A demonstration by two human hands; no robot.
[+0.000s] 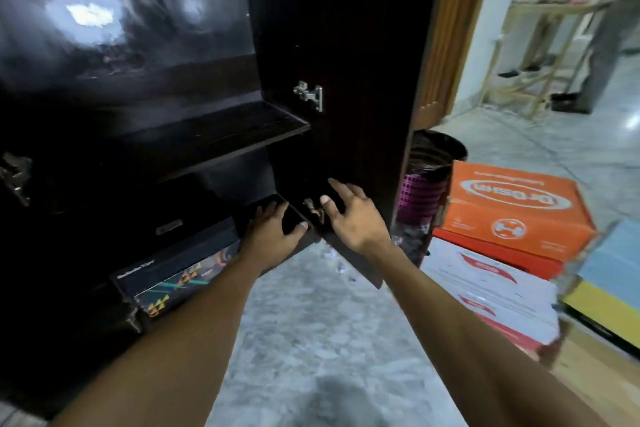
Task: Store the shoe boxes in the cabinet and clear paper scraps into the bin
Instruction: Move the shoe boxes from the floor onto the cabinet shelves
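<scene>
My left grip (273, 229) lies flat, fingers straight, on a black box (194, 229) inside the cabinet (242, 121), likely pushing it home. My right grip (349, 215) hovers spread beside the door (346, 45). Scraps (329, 255) litter the floor.

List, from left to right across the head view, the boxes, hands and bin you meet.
patterned shoe box → left hand → right hand → bin → orange shoe box → blue box

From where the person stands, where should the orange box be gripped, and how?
Probably at its short ends, left hand on one, right hand on the other, from the near side: the orange box lies flat, lid up, atop the stack, too broad for one grip.
</scene>
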